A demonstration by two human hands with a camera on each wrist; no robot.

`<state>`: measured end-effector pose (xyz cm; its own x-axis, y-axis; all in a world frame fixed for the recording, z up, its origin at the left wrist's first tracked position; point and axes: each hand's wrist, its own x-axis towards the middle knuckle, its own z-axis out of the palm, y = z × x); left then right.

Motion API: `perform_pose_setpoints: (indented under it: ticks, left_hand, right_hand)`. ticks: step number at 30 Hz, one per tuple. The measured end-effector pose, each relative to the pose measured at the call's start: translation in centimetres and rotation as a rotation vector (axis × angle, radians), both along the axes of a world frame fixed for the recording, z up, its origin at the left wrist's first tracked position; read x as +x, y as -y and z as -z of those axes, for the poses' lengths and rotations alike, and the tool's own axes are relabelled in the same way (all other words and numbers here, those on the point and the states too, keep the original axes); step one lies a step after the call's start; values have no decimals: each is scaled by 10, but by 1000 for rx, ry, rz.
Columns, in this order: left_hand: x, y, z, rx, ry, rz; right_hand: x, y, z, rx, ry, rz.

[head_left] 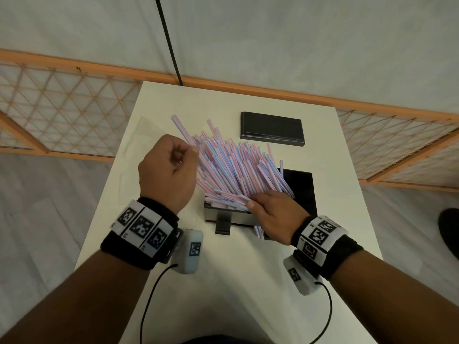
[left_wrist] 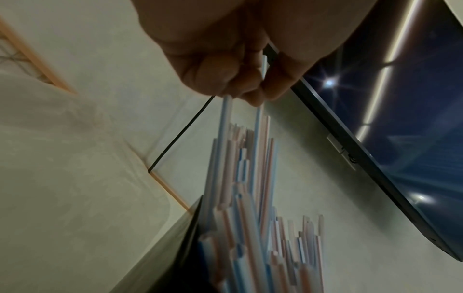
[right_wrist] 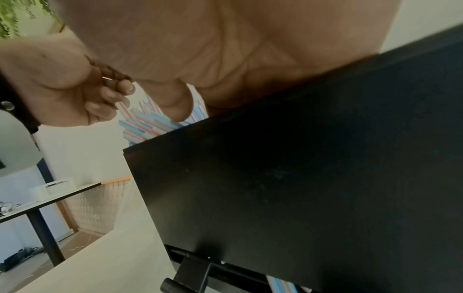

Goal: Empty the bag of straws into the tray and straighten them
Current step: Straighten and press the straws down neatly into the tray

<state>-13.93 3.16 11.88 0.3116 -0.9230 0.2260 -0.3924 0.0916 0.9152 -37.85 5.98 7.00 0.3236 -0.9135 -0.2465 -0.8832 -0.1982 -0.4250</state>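
Dozens of pink/blue/white striped straws piled in black tray w/ steel front, near centre of white table. Fanned out, far ends up and leaning away-left, well past tray's far edge; near ends bunched at tray's front wall. Not straight yet: several sticking out longer at far-left of fan. A few straw ends poking out below tray's front-right corner, beside right wrist.

Left hand raised over left side of pile, fingers curled, thumb + fingertips pinching a couple of straws near their tips; confirmed from left wrist view, two pale straws running down from fingertips into the bunch. Right hand low at tray's front-right, fingers laid over near ends of straws, pressing them down/together; curled or straight, can't tell from head view. Right wrist view mostly palm and dark tray wall, straw ends just visible above wall; no clearer on grip.

Clear plastic bag flat on table, far-left of pile, looks emptied. Black lid-like rectangular slab at far side of table, apart from tray. Black flat panel touching tray's right side. Marker bands on both wrists. Wood lattice screen beyond table.
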Motion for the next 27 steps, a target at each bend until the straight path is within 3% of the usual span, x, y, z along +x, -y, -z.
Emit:
perform_pose_setpoints:
  ticks: [6, 14, 20, 22, 24, 27]
  left_hand:
    - [-6, 15, -7, 135, 13, -60]
    - [6, 11, -13, 20, 193, 2]
    - [-6, -2, 11, 223, 231, 84]
    - [-8, -5, 17, 216, 235, 93]
    - [-10, -10, 17, 135, 159, 91]
    - [-9, -13, 12, 105, -272, -1]
  right_hand:
    - [-1, -2, -2, 47, 27, 19]
    - [-3, -3, -8, 18, 93, -1]
    - [2, 1, -3, 15, 35, 34]
    - [7, 2, -2, 39, 0, 42]
    - [12, 3, -2, 70, -26, 43]
    - [20, 2, -4, 98, -31, 27]
